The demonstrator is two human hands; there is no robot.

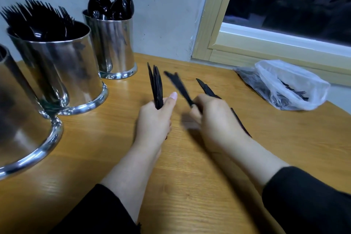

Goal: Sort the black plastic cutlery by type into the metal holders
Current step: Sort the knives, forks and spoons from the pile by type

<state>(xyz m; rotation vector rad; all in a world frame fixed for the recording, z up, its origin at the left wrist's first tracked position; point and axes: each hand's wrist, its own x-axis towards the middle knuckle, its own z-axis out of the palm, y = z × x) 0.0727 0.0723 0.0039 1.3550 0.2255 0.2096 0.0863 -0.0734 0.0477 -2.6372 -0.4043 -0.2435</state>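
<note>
My left hand (154, 118) grips a small bundle of black plastic knives (156, 83), blades pointing up and away. My right hand (214, 118) holds a blurred black knife (178, 86) tilted toward the left hand, and more black knives (206, 88) stick out past its knuckles and under its wrist. Three metal holders stand at the left: one with black forks (62, 74), one behind it with black spoons (115, 43), and a near one (20, 119) whose contents are out of view.
A clear plastic bag (284, 85) with more black cutlery lies at the right on the wooden table (190, 176), below a window frame (209, 24). A grey wall stands behind the holders.
</note>
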